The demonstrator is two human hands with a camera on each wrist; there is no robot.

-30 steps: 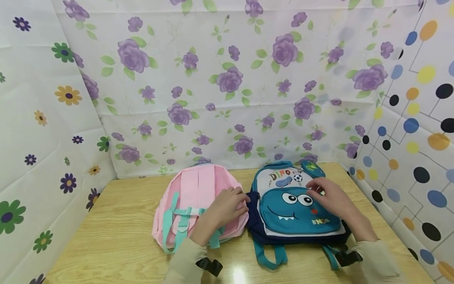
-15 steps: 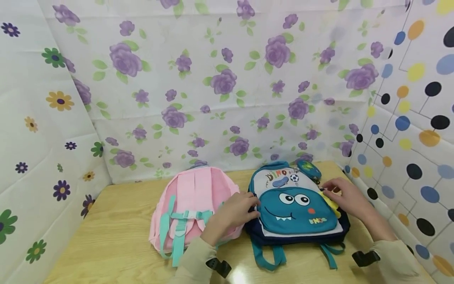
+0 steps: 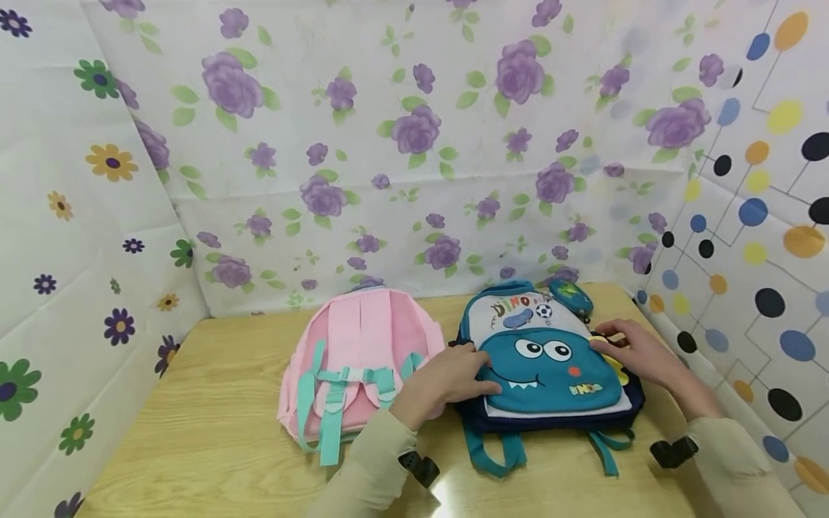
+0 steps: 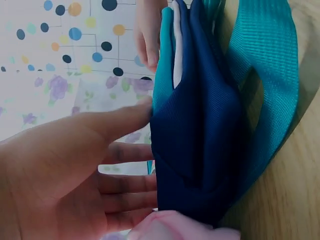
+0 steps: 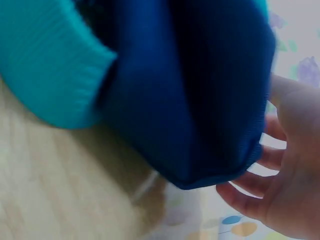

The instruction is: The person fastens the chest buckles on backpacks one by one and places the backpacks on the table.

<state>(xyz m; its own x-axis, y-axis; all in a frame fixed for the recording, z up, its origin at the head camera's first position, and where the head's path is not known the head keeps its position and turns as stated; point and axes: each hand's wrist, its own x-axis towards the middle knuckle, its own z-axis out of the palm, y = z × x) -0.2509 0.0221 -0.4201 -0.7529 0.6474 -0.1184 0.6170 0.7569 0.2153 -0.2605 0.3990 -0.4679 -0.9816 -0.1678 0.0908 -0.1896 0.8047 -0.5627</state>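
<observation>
A teal, white and navy dinosaur backpack lies face up on the table, top toward the back wall. My left hand touches its left side, thumb over the front pocket. In the left wrist view, the thumb and extended fingers meet the navy side panel. At the backpack's other side is my right hand, its fingers beside a yellow trim piece. The right wrist view has that hand's slightly bent fingers along the navy edge, fingertips partly hidden.
Just left, a pink backpack lies with its mint straps upward. Teal straps of the dinosaur backpack trail toward the front. A small round teal pouch hangs at its top right. Patterned cloth walls surround the wooden table.
My left hand has moved right, from the pink backpack to the dinosaur backpack's left side. My right hand has shifted from over the front to its right side.
</observation>
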